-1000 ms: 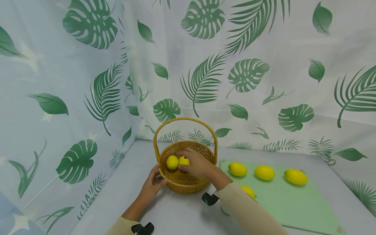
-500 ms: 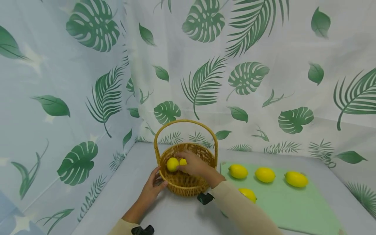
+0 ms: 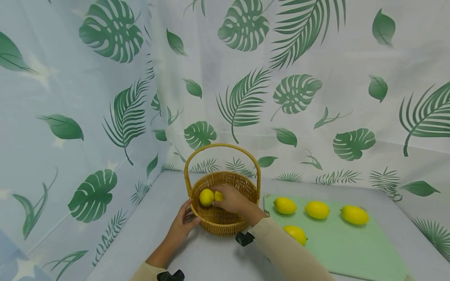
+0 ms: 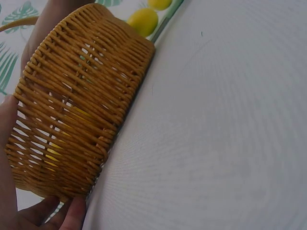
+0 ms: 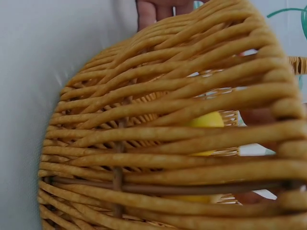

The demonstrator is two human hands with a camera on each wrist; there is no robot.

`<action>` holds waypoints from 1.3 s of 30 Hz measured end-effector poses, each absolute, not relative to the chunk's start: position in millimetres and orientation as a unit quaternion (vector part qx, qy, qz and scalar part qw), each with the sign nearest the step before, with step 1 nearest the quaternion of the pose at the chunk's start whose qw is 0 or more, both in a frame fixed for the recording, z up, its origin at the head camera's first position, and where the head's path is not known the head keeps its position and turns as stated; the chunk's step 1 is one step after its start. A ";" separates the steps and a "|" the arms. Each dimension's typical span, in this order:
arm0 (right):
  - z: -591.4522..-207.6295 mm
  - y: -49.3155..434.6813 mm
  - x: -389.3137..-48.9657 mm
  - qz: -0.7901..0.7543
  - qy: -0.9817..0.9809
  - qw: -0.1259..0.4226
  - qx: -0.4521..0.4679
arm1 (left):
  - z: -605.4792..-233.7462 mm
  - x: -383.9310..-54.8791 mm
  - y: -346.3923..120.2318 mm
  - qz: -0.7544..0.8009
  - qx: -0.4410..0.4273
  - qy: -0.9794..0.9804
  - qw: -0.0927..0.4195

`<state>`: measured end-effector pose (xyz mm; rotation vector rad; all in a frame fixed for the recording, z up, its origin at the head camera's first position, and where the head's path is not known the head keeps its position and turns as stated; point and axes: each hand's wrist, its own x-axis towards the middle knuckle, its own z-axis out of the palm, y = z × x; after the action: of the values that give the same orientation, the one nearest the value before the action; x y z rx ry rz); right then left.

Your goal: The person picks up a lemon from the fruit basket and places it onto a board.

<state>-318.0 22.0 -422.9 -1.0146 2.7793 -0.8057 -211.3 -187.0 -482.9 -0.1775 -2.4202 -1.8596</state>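
Observation:
A wicker basket with a tall arched handle stands on the table in the head view. My left hand holds its left side, thumb and fingers spread round the wall; the left wrist view shows fingertips against the weave. Inside the basket, my right hand has its thumb and fingers round a yellow lemon, which it partly hides. Another lemon lies just left of that one in the basket. Through the gaps of the weave, the right wrist view shows bits of yellow.
Right of the basket lies a pale green board. Three lemons sit along its back, one of them a lemon in the middle. A nearer lemon is partly covered by my right sleeve. A leaf-patterned curtain hangs behind.
My right hand and forearm have shifted slightly left, the hand staying at the lemon in the basket. More of the board's nearer lemon shows. My left hand keeps its place on the basket.

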 end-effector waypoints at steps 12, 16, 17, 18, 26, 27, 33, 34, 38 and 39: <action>-438.3 18.0 -325.0 -0.214 0.923 0.075 -0.311 | -483.7 -211.4 -186.6 -0.606 -0.063 -0.791 0.047; -436.2 17.7 -323.4 -0.208 0.923 0.077 -0.313 | -483.4 -211.4 -187.0 -0.606 -0.061 -0.791 0.047; -435.4 17.7 -322.8 -0.207 0.924 0.079 -0.312 | -483.5 -211.5 -187.2 -0.606 -0.061 -0.792 0.047; -434.8 17.7 -322.4 -0.206 0.924 0.079 -0.311 | -483.5 -211.5 -187.3 -0.606 -0.061 -0.792 0.046; -436.5 20.0 -322.3 -0.196 0.930 0.075 -0.303 | -483.1 -211.2 -186.9 -0.603 -0.063 -0.794 0.046; -438.0 20.9 -322.7 -0.191 0.931 0.074 -0.303 | -482.8 -211.1 -186.8 -0.603 -0.063 -0.794 0.046; -445.7 27.3 -326.5 -0.176 0.934 0.070 -0.304 | -481.4 -210.4 -186.5 -0.602 -0.061 -0.795 0.045; -445.5 28.3 -326.7 -0.180 0.933 0.072 -0.303 | -481.3 -210.4 -186.6 -0.602 -0.060 -0.795 0.045; -442.5 32.4 -327.2 -0.193 0.931 0.085 -0.299 | -481.2 -210.4 -186.8 -0.604 -0.057 -0.794 0.044; -441.5 33.3 -327.0 -0.198 0.930 0.090 -0.295 | -481.2 -210.5 -186.8 -0.605 -0.057 -0.793 0.043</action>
<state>-327.0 33.3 -441.5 -0.8782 2.7670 -0.5897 -210.5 -186.8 -481.2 -0.1740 -2.4255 -1.8494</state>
